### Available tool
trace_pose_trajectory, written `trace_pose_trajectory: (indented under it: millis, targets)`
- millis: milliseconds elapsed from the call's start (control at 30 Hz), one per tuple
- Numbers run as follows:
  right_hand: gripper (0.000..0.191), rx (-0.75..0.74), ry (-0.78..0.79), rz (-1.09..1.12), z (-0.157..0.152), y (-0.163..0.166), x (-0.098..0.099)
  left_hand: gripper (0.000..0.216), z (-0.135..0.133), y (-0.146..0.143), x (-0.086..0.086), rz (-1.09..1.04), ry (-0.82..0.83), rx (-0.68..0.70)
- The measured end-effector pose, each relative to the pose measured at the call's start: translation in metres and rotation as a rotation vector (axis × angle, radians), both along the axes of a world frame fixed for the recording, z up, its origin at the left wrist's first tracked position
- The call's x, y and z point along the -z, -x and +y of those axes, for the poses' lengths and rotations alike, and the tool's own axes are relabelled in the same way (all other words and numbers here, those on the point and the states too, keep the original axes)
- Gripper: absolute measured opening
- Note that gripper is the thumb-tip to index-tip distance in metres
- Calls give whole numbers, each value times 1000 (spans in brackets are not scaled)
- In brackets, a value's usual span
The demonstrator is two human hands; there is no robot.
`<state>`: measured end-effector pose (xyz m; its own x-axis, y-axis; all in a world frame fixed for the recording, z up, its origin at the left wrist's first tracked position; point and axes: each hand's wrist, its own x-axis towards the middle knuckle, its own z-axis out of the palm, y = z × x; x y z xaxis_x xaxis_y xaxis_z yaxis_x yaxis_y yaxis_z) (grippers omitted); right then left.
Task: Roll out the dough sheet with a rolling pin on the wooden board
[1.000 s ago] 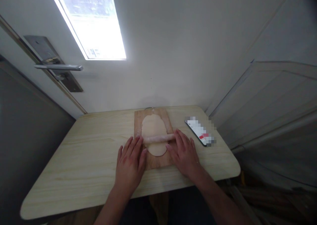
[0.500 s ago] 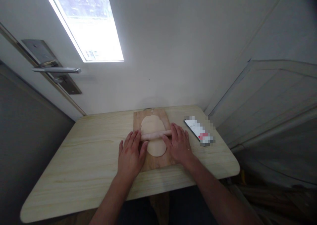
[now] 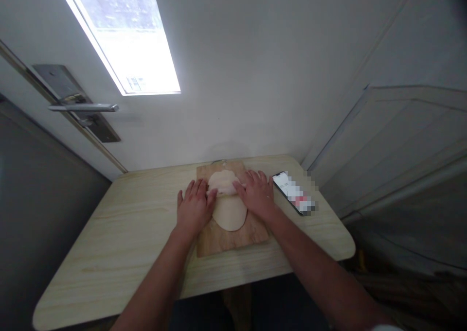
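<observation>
The left hand [image 3: 194, 207] and right hand [image 3: 256, 195] press flat and open on the rolling pin [image 3: 225, 190]; dough [image 3: 229, 215] lies between them.

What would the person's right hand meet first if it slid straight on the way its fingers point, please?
Probably the white wall behind the pale wooden table: ahead of the right hand lies only the far corner of the brown wooden board; depth unclear.

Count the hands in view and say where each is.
2. The left hand rests on the left edge of the wooden board, the right hand on its right side, each over one end of the rolling pin lying across the dough. No other hands show.
</observation>
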<state>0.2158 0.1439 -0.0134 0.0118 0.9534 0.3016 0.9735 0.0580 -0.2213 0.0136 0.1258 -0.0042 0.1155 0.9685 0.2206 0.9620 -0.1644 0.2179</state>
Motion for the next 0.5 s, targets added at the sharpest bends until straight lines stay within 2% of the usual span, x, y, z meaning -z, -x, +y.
trace_pose_trajectory:
  millis: [167,500]
  targets:
    - [56,-1,4,-30,20,4,-6,54,21,1,-2,45,4,12]
    - [61,20,37,-4,62,8,-4,53,65,5,-3,49,11,27]
